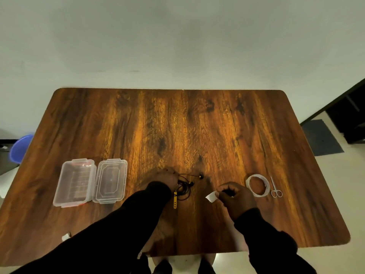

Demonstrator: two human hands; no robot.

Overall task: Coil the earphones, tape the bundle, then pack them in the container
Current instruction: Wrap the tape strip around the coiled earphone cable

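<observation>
The black earphones (186,186) lie coiled on the wooden table near its front middle, with two gold-tipped buds sticking out to the right and a yellow strap hanging toward me. My left hand (167,178) presses down on the left side of the coil and holds it. My right hand (235,196) is to the right of the coil and pinches a short white piece of tape (211,196) between its fingertips. The clear plastic container (74,182) stands open at the left, its lid (110,180) lying beside it.
A roll of tape (256,184) and small scissors (275,187) lie right of my right hand. A scrap of white paper (66,236) sits by the table's front left edge. A blue bin (19,148) stands on the floor at the left.
</observation>
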